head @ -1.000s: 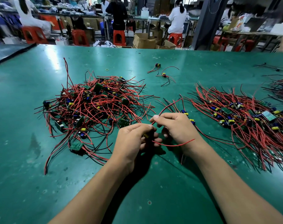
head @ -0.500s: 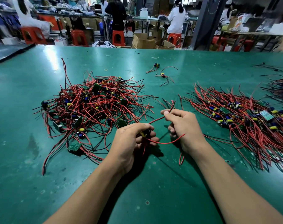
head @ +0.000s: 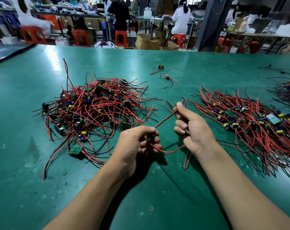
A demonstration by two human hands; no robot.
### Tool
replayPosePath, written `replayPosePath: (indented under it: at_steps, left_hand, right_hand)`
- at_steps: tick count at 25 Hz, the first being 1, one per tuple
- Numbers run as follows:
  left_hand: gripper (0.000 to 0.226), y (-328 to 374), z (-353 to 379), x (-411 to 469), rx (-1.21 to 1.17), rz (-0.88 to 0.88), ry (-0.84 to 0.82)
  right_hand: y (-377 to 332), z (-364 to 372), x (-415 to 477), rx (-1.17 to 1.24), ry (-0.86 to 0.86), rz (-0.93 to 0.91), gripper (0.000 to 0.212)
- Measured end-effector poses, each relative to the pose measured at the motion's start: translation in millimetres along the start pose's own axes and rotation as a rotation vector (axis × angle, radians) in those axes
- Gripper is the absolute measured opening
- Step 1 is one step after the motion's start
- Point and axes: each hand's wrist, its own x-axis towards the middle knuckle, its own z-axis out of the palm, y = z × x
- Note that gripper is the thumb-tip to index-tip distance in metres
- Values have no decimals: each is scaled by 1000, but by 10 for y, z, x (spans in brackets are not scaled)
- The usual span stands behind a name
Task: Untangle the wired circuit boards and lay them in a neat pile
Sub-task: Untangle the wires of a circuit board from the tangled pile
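A tangled heap of small green circuit boards with red and black wires [head: 97,110] lies on the green table [head: 157,196] at the left. A flatter, combed-out pile of the same boards [head: 250,120] lies at the right. Between them, my left hand [head: 136,146] grips one small board with a yellow part [head: 148,137]. My right hand [head: 194,128] pinches that board's red wires [head: 165,120], pulled taut between the hands. A second red wire loops below from one hand to the other.
Two loose wired boards [head: 165,75] lie farther back on the table. More wire bundles [head: 288,90] sit at the far right edge. Beyond the table stand red stools [head: 121,37], cardboard boxes and people at other benches.
My right hand has slid away from the left, up and to the right along the red wires, drawing them straight. The left hand has stayed in place holding the board.
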Motion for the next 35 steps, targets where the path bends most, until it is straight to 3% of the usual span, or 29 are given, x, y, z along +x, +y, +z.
replayPosePath:
  at_steps: [3, 9, 16, 20, 25, 28, 31, 35]
  left_hand:
    - [18, 5, 4, 0, 15, 9, -4]
    - [21, 0, -17, 18, 45, 26, -9]
    - [26, 1, -27, 16, 49, 41, -12]
    - [26, -1, -31, 18, 39, 44, -11]
    - [13, -3, -31, 26, -5, 69, 7]
    - [15, 0, -42, 37, -11, 96, 9]
    - [17, -4, -41, 46, -28, 87, 12]
    - [16, 19, -62, 56, -122, 52, 12]
  right_hand:
    - [-50, 9, 6, 202, -44, 148, 27]
    - [-116, -49, 30, 382, -26, 198, 20]
    - [-133, -81, 39, 409, -41, 207, 37]
    - [-158, -99, 38, 435, -46, 204, 35]
    - [-113, -66, 33, 212, -11, 136, 27]
    - [-57, -50, 40, 140, 32, 121, 33]
    - [-30, -60, 46, 59, 25, 105, 24]
    - [107, -67, -7, -337, -113, -2, 3]
